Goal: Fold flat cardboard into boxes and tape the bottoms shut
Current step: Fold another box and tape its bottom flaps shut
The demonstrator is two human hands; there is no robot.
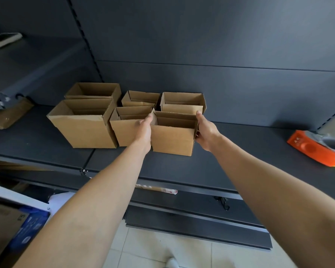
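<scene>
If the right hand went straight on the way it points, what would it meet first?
Probably the rear right box, just behind the front box that the right hand grips; depth between them is unclear.

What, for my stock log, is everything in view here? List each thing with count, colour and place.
cardboard boxes: six, brown, open-topped, two rows on the shelf
front right box: one of the six, between both hands
shelf: one, dark grey, across the middle
tape dispenser: one, orange and grey, right end of the shelf
side box: one, brown, far left on a neighbouring shelf
floor carton: one, brown with blue, bottom left
left hand: flat against the front right box's left side
right hand: grips its right wall
</scene>
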